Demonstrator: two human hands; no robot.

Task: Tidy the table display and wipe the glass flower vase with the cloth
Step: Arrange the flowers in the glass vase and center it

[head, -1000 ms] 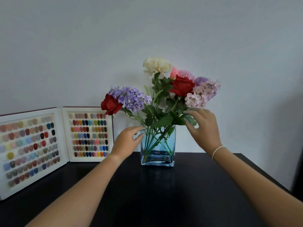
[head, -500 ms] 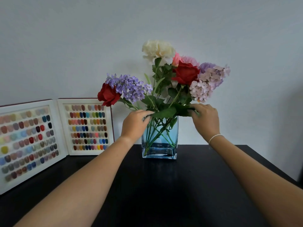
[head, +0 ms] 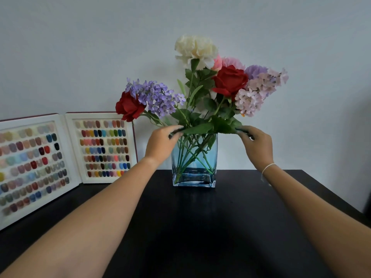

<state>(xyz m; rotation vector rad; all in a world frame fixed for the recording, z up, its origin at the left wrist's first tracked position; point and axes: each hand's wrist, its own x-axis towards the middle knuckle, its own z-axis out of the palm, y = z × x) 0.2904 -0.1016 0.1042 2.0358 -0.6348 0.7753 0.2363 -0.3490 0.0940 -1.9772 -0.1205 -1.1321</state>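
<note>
1. Black table (head: pixel 200 227) lies beneath both forearms.
2. Left hand (head: pixel 160 142) pinches leaves at the vase mouth; right hand (head: pixel 258 145) curls onto leaves opposite.
3. Blue glass vase (head: pixel 194 173) stands between the hands, holding the flowers (head: pixel 228 81).
4. Colour-swatch book (head: pixel 60 155) stands left of the left hand.

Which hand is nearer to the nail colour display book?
The left hand is nearer: it is at the vase's left rim, just right of the nail colour display book. The right hand is beyond the vase, at its right rim.
</note>
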